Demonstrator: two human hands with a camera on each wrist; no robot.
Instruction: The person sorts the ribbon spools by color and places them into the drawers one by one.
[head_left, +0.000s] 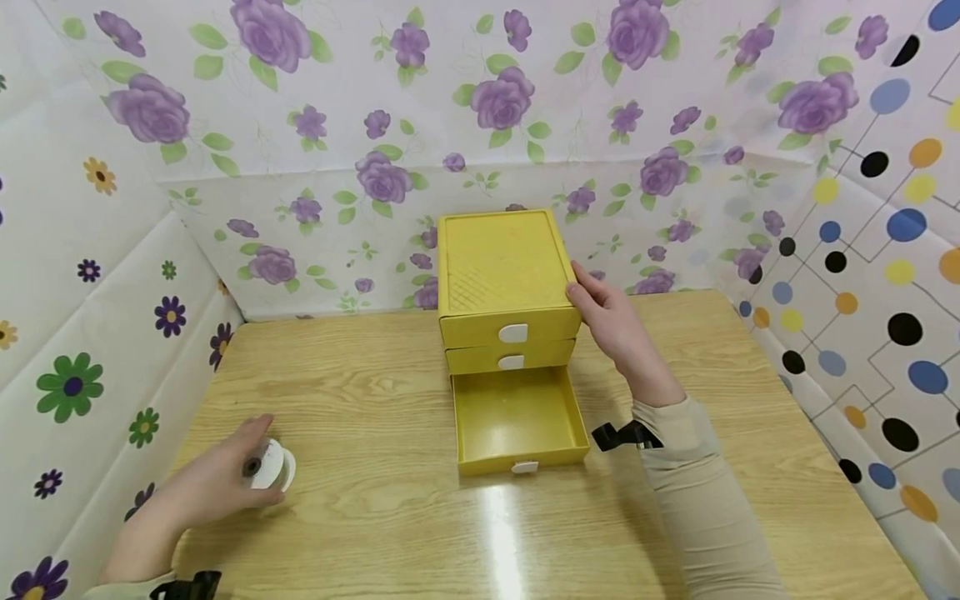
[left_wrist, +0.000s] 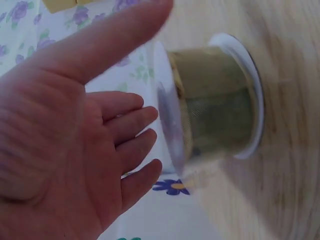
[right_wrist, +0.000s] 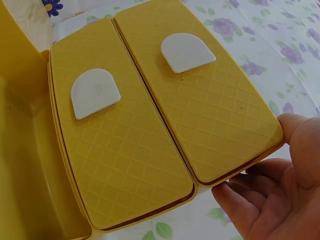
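Observation:
A yellow drawer cabinet stands on the table with its bottom drawer pulled out and nothing in it. The two upper drawers are closed, each with a white tab handle. At the cabinet's right side my right hand holds the upper edge, thumb on top and fingers against the side wall. To the left, my left hand is spread around a white-ended ribbon spool. In the left wrist view the spool's olive-tan ribbon shows, and a gap separates the fingertips from its near flange.
The wooden table runs up to a flower-patterned back sheet. A daisy-patterned sheet borders it on the left, a dotted sheet on the right. The drawer juts toward the front.

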